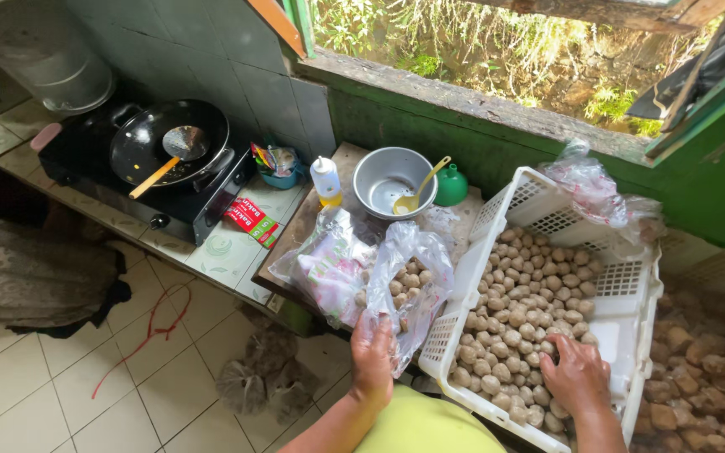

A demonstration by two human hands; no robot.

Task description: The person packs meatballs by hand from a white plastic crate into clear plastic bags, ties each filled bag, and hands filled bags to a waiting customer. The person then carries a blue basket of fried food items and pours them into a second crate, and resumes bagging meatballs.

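Observation:
A white slatted plastic crate (635, 289) holds several small round beige balls (524, 304). My right hand (576, 375) rests on the balls near the crate's front, fingers curled down among them. My left hand (372, 359) grips the lower edge of a clear plastic bag (413, 264) partly filled with the same balls; the bag lies on the wooden counter beside the crate. A second bag with pink print (327, 267) lies to the left of it.
A metal bowl (379, 183) with a yellow spoon (419, 189), a green funnel (451, 186) and a squeeze bottle (325, 179) stand behind the bags. A black wok (138, 144) sits on a stove at left. More brown balls (706, 369) lie at the right.

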